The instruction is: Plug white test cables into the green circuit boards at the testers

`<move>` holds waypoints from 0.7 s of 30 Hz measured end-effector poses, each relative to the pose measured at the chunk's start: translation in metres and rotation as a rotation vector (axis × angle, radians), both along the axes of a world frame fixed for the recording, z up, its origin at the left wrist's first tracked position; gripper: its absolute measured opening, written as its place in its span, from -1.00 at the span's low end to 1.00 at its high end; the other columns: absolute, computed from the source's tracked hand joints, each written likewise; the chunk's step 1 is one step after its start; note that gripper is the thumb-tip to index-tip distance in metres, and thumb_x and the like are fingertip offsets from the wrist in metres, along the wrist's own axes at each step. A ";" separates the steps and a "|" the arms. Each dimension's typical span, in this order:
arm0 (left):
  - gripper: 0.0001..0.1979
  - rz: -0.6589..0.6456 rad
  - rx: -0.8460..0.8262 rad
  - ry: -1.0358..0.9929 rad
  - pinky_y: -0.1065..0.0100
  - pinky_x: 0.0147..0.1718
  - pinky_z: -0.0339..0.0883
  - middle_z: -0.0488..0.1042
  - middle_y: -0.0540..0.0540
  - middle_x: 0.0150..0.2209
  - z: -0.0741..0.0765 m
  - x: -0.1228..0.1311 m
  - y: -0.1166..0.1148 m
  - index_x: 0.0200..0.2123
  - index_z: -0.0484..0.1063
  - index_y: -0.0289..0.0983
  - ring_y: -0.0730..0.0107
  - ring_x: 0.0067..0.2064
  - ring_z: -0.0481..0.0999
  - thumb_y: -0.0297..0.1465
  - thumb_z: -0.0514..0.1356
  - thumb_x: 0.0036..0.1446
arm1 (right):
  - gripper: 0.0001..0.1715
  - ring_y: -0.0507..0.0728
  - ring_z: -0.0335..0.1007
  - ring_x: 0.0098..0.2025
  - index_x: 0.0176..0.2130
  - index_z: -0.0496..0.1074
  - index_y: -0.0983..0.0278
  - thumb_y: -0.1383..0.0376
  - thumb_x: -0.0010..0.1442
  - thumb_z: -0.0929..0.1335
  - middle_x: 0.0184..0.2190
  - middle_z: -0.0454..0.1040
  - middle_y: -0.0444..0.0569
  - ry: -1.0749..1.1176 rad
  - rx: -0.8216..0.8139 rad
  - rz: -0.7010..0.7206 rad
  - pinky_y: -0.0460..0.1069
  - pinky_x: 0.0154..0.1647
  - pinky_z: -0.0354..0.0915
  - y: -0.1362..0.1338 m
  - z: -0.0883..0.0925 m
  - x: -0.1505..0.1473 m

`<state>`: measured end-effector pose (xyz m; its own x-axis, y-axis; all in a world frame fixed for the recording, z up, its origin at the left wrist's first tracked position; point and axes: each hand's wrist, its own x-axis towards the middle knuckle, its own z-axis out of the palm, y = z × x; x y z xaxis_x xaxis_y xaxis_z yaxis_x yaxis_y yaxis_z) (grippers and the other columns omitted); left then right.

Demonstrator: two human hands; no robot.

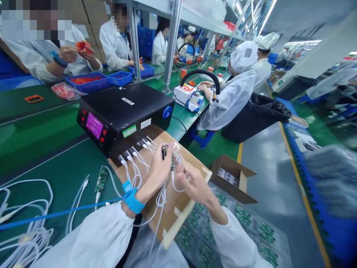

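My left hand (161, 163) is closed around a small green circuit board (173, 162) with dark parts at its top, held above the brown board. A white cable (173, 178) meets the circuit board's lower end and loops toward my right hand (193, 182). That hand is beside the circuit board with its fingers curled in a pinch; what lies between them is hidden. A blue wrist strap (134, 200) circles my left wrist. White cables run from the front of a black test box (125, 108) with a lit pink screen across the brown board (184, 216).
Another circuit board (100, 179) lies on the green bench, left, near tangled white cables (25, 238). Below right are a cardboard box (232, 176) and clear trays of circuit boards (264, 230). Co-workers sit across the bench and ahead, near a black bin (248, 119).
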<state>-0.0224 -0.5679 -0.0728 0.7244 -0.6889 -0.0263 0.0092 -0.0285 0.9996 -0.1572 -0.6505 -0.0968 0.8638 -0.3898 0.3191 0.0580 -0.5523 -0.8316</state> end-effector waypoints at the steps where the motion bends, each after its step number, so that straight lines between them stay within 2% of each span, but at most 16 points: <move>1: -0.62 0.000 -0.013 0.003 0.35 -0.26 0.35 0.52 -0.01 -0.35 0.004 -0.003 0.001 -0.16 0.38 -0.20 0.36 -0.31 0.54 0.01 0.11 0.41 | -0.59 0.10 0.21 -0.32 -0.35 0.22 0.20 0.04 0.48 0.27 -0.39 0.31 -0.10 0.024 -0.122 -0.037 0.04 -0.23 0.18 0.007 -0.002 -0.002; 3: -0.64 0.018 -0.049 0.022 0.37 -0.29 0.35 0.52 -0.01 -0.34 0.012 -0.008 0.000 -0.14 0.37 -0.19 0.38 -0.33 0.54 -0.01 0.09 0.43 | -0.63 0.10 0.17 -0.36 -0.35 0.19 0.19 0.14 0.52 0.24 -0.44 0.28 -0.13 0.035 -0.340 -0.120 0.03 -0.24 0.16 0.019 -0.006 -0.005; 5: -0.63 0.050 -0.096 0.055 0.38 -0.32 0.34 0.51 0.00 -0.35 0.016 -0.011 -0.001 -0.14 0.34 -0.18 0.40 -0.34 0.52 0.00 0.07 0.44 | -0.64 0.11 0.18 -0.37 -0.35 0.18 0.18 0.24 0.55 0.18 -0.46 0.27 -0.13 0.023 -0.487 -0.192 0.03 -0.23 0.17 0.028 -0.010 -0.006; 10: -0.59 0.018 -0.162 0.093 0.40 -0.36 0.33 0.48 0.01 -0.35 0.018 -0.012 0.002 -0.16 0.33 -0.18 0.42 -0.37 0.49 0.06 0.09 0.41 | -0.70 0.11 0.25 -0.36 -0.28 0.22 0.19 0.29 0.56 0.16 -0.43 0.34 -0.12 -0.012 -0.613 -0.252 0.02 -0.23 0.19 0.035 -0.011 -0.004; 12: -0.58 0.030 -0.174 0.074 0.40 -0.36 0.32 0.47 0.02 -0.36 0.022 -0.010 0.005 -0.14 0.34 -0.18 0.42 -0.37 0.49 0.07 0.11 0.40 | -0.66 0.10 0.22 -0.39 -0.32 0.20 0.18 0.34 0.56 0.15 -0.45 0.31 -0.13 -0.030 -0.675 -0.225 0.01 -0.22 0.20 0.037 -0.011 -0.002; 13: -0.57 0.076 -0.193 0.067 0.41 -0.37 0.32 0.47 0.02 -0.36 0.027 -0.008 0.006 -0.13 0.34 -0.18 0.43 -0.37 0.47 0.08 0.12 0.38 | -0.64 0.09 0.21 -0.40 -0.34 0.19 0.18 0.36 0.55 0.15 -0.46 0.30 -0.14 -0.036 -0.712 -0.187 0.01 -0.20 0.21 0.037 -0.013 -0.002; 16: -0.51 0.274 -0.312 0.064 0.42 -0.40 0.29 0.46 0.03 -0.36 0.048 0.001 0.010 -0.12 0.33 -0.18 0.46 -0.41 0.43 0.15 0.14 0.34 | -0.61 0.08 0.21 -0.40 -0.38 0.21 0.20 0.39 0.53 0.17 -0.47 0.32 -0.14 -0.014 -0.808 -0.070 0.02 -0.13 0.22 0.037 -0.023 -0.003; 17: -0.49 0.287 -0.347 0.070 0.43 -0.41 0.28 0.46 0.03 -0.36 0.056 0.003 0.012 -0.13 0.34 -0.18 0.47 -0.42 0.42 0.16 0.14 0.32 | -0.61 0.08 0.23 -0.38 -0.38 0.24 0.21 0.38 0.53 0.17 -0.46 0.35 -0.12 0.021 -0.821 -0.067 0.04 -0.11 0.23 0.036 -0.027 -0.004; 19: -0.47 0.165 -0.336 0.120 0.44 -0.44 0.27 0.46 0.02 -0.37 0.069 0.004 0.017 -0.16 0.35 -0.18 0.47 -0.44 0.42 0.18 0.18 0.28 | -0.60 0.14 0.31 -0.30 -0.33 0.36 0.24 0.24 0.55 0.18 -0.41 0.42 -0.05 0.107 -0.776 -0.110 0.10 -0.07 0.25 0.031 -0.032 -0.008; 21: -0.46 -0.019 -0.248 0.255 0.43 -0.46 0.27 0.45 0.01 -0.39 0.074 0.000 0.025 -0.20 0.35 -0.20 0.47 -0.45 0.42 0.19 0.21 0.25 | -0.49 0.24 0.40 -0.11 -0.16 0.48 0.27 -0.04 0.52 0.19 -0.22 0.52 0.10 0.150 -0.591 -0.156 0.19 0.03 0.28 0.027 -0.028 -0.013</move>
